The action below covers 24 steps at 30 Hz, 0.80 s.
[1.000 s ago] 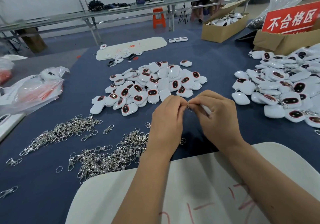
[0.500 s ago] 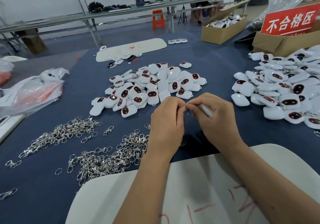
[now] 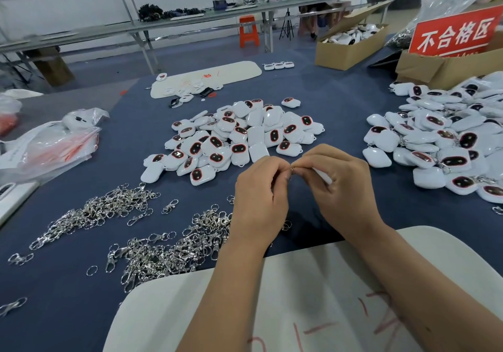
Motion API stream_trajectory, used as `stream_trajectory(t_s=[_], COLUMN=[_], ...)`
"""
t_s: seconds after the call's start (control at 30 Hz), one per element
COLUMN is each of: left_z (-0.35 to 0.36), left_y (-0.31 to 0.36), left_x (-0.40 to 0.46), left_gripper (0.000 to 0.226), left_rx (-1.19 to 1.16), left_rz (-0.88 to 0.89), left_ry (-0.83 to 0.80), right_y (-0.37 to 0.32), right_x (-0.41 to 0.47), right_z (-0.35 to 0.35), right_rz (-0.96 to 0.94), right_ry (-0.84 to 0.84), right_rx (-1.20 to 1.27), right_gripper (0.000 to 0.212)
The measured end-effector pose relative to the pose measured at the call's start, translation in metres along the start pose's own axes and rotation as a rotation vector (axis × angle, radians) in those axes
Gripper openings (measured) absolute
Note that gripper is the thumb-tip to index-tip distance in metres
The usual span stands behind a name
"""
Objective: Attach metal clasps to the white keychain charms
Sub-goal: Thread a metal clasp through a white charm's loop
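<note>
The left hand (image 3: pixel 261 202) pinches a metal clasp (image 3: pixel 291 171); the right hand (image 3: pixel 340 191) grips a white charm (image 3: pixel 322 176), above bare blue table (image 3: pixel 313 101) between the charm piles (image 3: pixel 234 139).

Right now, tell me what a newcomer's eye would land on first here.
The two hands, left hand and right hand, meet at centre, pinching a small metal ring and a white charm. Behind them lies a pile of white charms, silver clasps sprawl lower left, and a red sign stands top right.

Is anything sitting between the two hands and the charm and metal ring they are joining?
Nothing visible does. The right hand already holds the white charm, and the left hand pinches the metal ring right at it, above the blue table.
</note>
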<state>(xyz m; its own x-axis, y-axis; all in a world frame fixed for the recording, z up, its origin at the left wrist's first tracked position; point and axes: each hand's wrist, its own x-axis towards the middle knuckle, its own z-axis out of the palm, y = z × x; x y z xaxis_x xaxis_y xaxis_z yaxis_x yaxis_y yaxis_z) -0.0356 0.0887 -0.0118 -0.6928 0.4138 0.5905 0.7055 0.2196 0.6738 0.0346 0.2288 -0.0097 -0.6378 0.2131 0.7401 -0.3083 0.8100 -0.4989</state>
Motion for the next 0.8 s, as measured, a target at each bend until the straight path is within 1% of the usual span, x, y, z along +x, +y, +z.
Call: stream_trajectory(t_s=[0.17, 0.37, 0.43, 0.53, 0.57, 0.67, 0.73, 0.8], left_z=[0.0026, 0.0034, 0.0031, 0.0021, 0.0018, 0.0020, 0.0029, 0.0037], left_y=[0.0007, 0.0025, 0.0028, 0.0031, 0.0032, 0.0036, 0.0041, 0.0045], left_x=[0.0005, -0.0005, -0.0003, -0.0004, -0.0004, -0.0004, -0.0006, -0.0006], left_gripper=[0.016, 0.015, 0.014, 0.013, 0.014, 0.014, 0.013, 0.012], left_rx=[0.002, 0.014, 0.022, 0.034, 0.038, 0.081, 0.103, 0.101], left_rz=[-0.070, -0.077, -0.071, -0.067, -0.066, -0.050, -0.037, -0.035], left_ry=[-0.007, -0.026, -0.025, -0.032, -0.040, -0.083, -0.111, -0.139], right_y=[-0.0004, 0.0001, 0.0001, 0.0002, 0.0005, 0.0032, 0.0052, 0.0057], right_x=[-0.0011, -0.0014, -0.0027, -0.0026, -0.0017, 0.0003, 0.0007, 0.0018], right_z=[0.0028, 0.0034, 0.0046, 0.0065, 0.0061, 0.0037, 0.0039, 0.0055], right_rz=[0.037, 0.119, 0.200, 0.463, 0.529, 0.624, 0.648, 0.716], right_ry=[0.027, 0.041, 0.047, 0.098, 0.118, 0.137, 0.144, 0.158], right_rx=[0.032, 0.136, 0.180, 0.325, 0.359, 0.350, 0.291, 0.292], right_gripper=[0.012, 0.009, 0.006, 0.025, 0.028, 0.033, 0.044, 0.056])
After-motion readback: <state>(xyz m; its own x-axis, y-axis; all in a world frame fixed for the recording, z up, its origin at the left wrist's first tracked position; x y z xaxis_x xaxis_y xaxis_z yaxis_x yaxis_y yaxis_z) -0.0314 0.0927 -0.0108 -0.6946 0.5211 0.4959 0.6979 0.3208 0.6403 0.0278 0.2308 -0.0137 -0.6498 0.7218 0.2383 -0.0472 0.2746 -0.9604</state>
